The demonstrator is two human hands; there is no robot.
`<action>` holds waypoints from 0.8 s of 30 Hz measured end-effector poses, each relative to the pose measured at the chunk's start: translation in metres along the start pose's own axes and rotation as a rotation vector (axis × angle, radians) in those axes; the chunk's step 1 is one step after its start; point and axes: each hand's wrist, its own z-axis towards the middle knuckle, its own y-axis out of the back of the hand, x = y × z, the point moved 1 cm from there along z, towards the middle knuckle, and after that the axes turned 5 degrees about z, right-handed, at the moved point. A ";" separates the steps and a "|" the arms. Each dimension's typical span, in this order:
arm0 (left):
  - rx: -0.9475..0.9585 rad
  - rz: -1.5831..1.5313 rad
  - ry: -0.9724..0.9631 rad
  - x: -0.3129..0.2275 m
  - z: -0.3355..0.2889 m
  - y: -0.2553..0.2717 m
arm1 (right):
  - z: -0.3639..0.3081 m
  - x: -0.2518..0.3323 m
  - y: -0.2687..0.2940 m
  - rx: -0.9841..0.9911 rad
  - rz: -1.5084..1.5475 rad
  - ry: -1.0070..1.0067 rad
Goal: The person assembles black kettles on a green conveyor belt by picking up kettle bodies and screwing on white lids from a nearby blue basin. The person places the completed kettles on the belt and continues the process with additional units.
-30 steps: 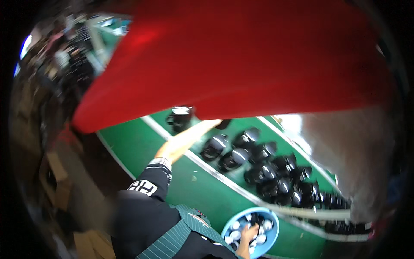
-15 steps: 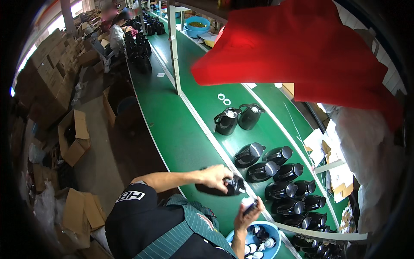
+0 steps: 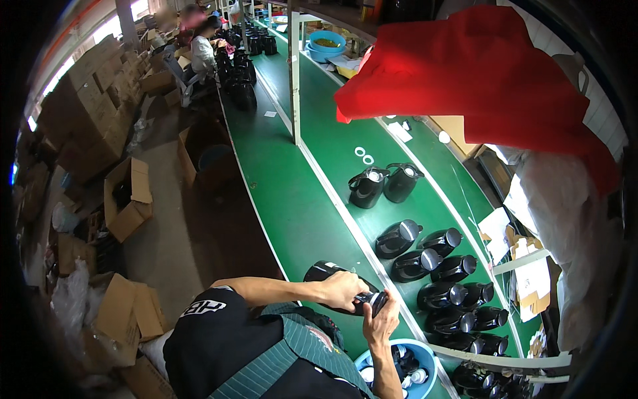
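Note:
Over the near part of the green bench, a glossy black thermos jug [image 3: 319, 270] lies tilted on its side, its mouth end toward the right. My left hand [image 3: 345, 290] is wrapped round its upper part. My right hand [image 3: 382, 320] grips a black lid [image 3: 378, 303] against the jug's mouth; fingers partly cover it, so how far it sits in cannot be told. Below my right forearm stands a light blue basin [image 3: 432, 374] with black and white lid pieces inside.
Several black jugs [image 3: 417, 265] stand in rows at right, beyond a pale rail. Two white rings [image 3: 363, 155] lie farther back. Red cloth [image 3: 465, 73] hangs at upper right. Cardboard boxes [image 3: 128, 199] stand on the floor at left. A seated person [image 3: 203, 53] works at the far end.
My right hand has moved up from above the basin, bringing the lid to the jug's mouth. My left hand still holds the jug. The whole view has shifted slightly.

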 end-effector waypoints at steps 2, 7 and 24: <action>-0.158 0.117 -0.024 0.005 0.000 -0.023 | 0.004 0.005 -0.008 -0.022 -0.024 -0.152; -0.151 0.369 0.013 0.001 -0.002 -0.042 | 0.013 -0.002 -0.021 0.298 -0.159 -0.563; 0.070 0.303 0.013 0.015 -0.012 -0.063 | -0.008 -0.017 0.019 0.620 0.414 -0.336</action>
